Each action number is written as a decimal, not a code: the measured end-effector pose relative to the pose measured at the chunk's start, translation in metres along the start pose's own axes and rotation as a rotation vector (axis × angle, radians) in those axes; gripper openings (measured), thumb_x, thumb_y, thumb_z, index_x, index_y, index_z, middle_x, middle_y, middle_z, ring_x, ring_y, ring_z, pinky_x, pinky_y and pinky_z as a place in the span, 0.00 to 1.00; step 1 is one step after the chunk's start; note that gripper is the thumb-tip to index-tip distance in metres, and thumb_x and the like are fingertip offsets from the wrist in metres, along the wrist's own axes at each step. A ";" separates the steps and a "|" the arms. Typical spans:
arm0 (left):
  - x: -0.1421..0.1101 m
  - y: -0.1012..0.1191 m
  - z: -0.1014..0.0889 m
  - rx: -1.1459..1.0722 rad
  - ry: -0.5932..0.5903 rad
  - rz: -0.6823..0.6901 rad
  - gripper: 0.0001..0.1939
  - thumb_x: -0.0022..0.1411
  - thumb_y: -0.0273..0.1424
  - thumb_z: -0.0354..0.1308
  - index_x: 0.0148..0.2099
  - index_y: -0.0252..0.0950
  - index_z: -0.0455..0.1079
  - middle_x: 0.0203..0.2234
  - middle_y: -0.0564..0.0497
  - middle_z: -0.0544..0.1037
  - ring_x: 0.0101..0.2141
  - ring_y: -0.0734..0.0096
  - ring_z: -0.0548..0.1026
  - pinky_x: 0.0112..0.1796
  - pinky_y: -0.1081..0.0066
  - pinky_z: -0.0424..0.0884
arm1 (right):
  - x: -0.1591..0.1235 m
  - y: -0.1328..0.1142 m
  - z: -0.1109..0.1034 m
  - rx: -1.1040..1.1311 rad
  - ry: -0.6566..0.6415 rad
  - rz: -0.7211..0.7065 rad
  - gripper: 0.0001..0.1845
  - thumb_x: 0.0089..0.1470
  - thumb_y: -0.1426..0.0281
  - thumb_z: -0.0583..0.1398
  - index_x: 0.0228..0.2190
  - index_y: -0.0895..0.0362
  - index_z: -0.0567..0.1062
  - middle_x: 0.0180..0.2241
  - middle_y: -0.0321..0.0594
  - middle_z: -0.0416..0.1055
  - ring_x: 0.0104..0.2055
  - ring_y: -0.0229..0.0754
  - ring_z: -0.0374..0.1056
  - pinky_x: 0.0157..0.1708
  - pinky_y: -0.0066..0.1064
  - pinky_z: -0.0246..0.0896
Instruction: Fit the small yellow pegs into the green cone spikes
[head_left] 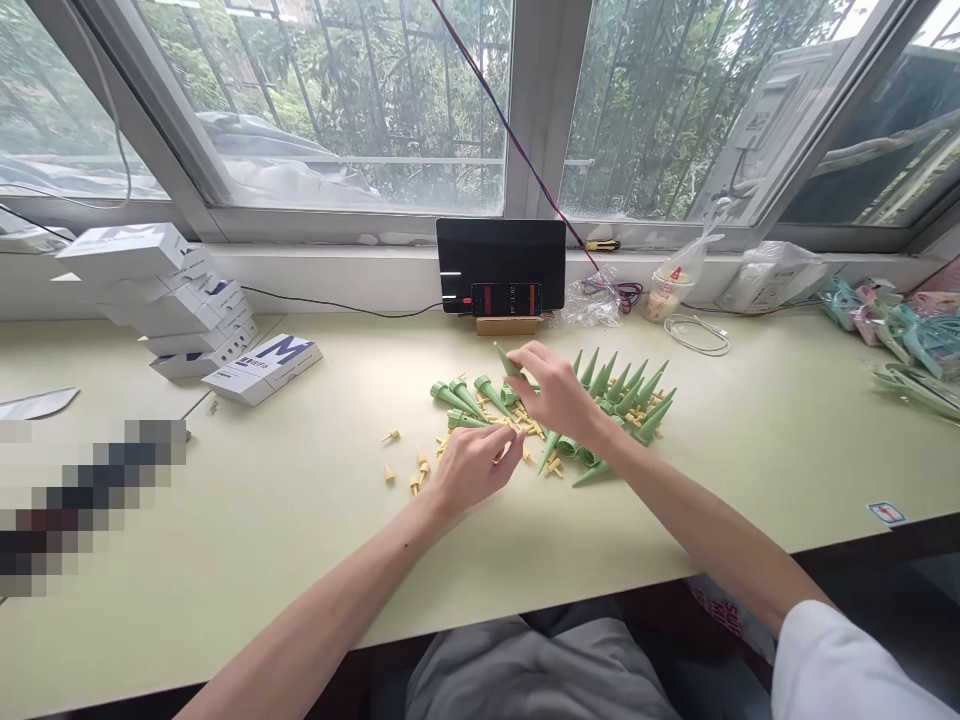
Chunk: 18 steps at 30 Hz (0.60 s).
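Between the thumb and fingers of my right hand [556,390] is a green plastic cone spike [507,361], its pointed tip up and to the left. My left hand [480,466] is closed in a pinch just below it, low over the table; whatever its fingertips hold is too small or hidden to name. Several green spikes with ridged caps [463,395] lie behind my left hand. A bigger heap of green spikes [622,395], many pointing up, stands right of my right wrist. Small yellow plastic nozzles [529,418] are scattered among and under them.
A phone [506,299] leans on a black tablet [501,250] at the back. White boxes [187,300] are stacked at left, with one box [264,368] apart. A drink cup [666,292], a coiled white cable [697,335] and bagged items [892,320] stand right.
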<state>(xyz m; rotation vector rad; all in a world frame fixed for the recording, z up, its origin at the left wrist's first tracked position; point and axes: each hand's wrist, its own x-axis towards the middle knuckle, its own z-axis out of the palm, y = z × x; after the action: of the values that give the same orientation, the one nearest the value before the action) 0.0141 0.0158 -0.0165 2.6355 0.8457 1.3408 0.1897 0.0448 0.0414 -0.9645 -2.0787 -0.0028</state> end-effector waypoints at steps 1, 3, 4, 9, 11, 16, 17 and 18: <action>0.000 -0.001 0.000 0.001 0.001 -0.043 0.15 0.67 0.26 0.52 0.26 0.37 0.58 0.16 0.58 0.60 0.17 0.79 0.56 0.21 0.73 0.53 | -0.007 -0.003 0.004 0.035 0.042 -0.019 0.04 0.62 0.74 0.57 0.40 0.56 0.71 0.36 0.41 0.69 0.37 0.42 0.67 0.39 0.33 0.64; 0.001 -0.003 -0.001 -0.001 0.003 -0.119 0.11 0.67 0.27 0.52 0.30 0.38 0.62 0.18 0.58 0.63 0.19 0.78 0.59 0.22 0.75 0.56 | -0.020 -0.007 0.013 0.078 0.159 -0.007 0.03 0.63 0.73 0.57 0.39 0.55 0.70 0.35 0.41 0.70 0.38 0.43 0.68 0.40 0.33 0.65; 0.001 -0.004 -0.001 -0.004 0.005 -0.149 0.08 0.67 0.27 0.53 0.32 0.38 0.64 0.20 0.58 0.65 0.20 0.78 0.61 0.23 0.75 0.58 | -0.025 -0.008 0.018 0.087 0.210 -0.003 0.03 0.63 0.73 0.57 0.39 0.54 0.70 0.35 0.41 0.71 0.37 0.42 0.68 0.39 0.33 0.65; 0.001 -0.009 -0.001 0.007 0.019 -0.277 0.09 0.60 0.25 0.57 0.43 0.39 0.65 0.29 0.56 0.72 0.21 0.79 0.64 0.26 0.75 0.64 | -0.042 -0.007 0.038 0.113 0.274 -0.078 0.01 0.63 0.72 0.58 0.38 0.55 0.70 0.32 0.42 0.71 0.36 0.43 0.68 0.37 0.33 0.66; 0.002 -0.011 -0.001 0.007 -0.003 -0.298 0.10 0.59 0.25 0.57 0.44 0.39 0.65 0.32 0.55 0.72 0.21 0.80 0.65 0.26 0.75 0.64 | -0.044 -0.007 0.043 0.129 0.271 -0.053 0.01 0.63 0.71 0.58 0.36 0.54 0.70 0.31 0.41 0.70 0.35 0.42 0.67 0.36 0.33 0.66; 0.006 -0.012 -0.001 -0.054 -0.006 -0.261 0.04 0.61 0.24 0.56 0.37 0.38 0.64 0.29 0.55 0.68 0.22 0.80 0.65 0.24 0.77 0.64 | -0.044 -0.012 0.044 0.169 0.282 0.025 0.04 0.63 0.69 0.58 0.34 0.54 0.71 0.31 0.40 0.70 0.35 0.41 0.67 0.35 0.32 0.66; 0.007 -0.011 -0.002 -0.064 -0.007 -0.252 0.04 0.61 0.24 0.56 0.36 0.38 0.64 0.29 0.55 0.68 0.21 0.80 0.65 0.24 0.77 0.64 | -0.044 -0.013 0.043 0.181 0.288 0.035 0.04 0.63 0.69 0.58 0.34 0.54 0.71 0.31 0.40 0.71 0.35 0.41 0.68 0.35 0.32 0.66; 0.007 -0.011 -0.002 -0.071 -0.012 -0.245 0.04 0.61 0.24 0.56 0.36 0.38 0.64 0.29 0.55 0.68 0.21 0.80 0.65 0.24 0.77 0.64 | -0.044 -0.013 0.042 0.192 0.295 0.048 0.05 0.64 0.68 0.58 0.34 0.54 0.71 0.31 0.40 0.71 0.35 0.41 0.68 0.36 0.32 0.66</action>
<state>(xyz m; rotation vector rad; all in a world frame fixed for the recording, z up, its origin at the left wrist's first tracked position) 0.0113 0.0283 -0.0134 2.3913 1.0569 1.2657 0.1687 0.0211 -0.0127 -0.8413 -1.7507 0.0739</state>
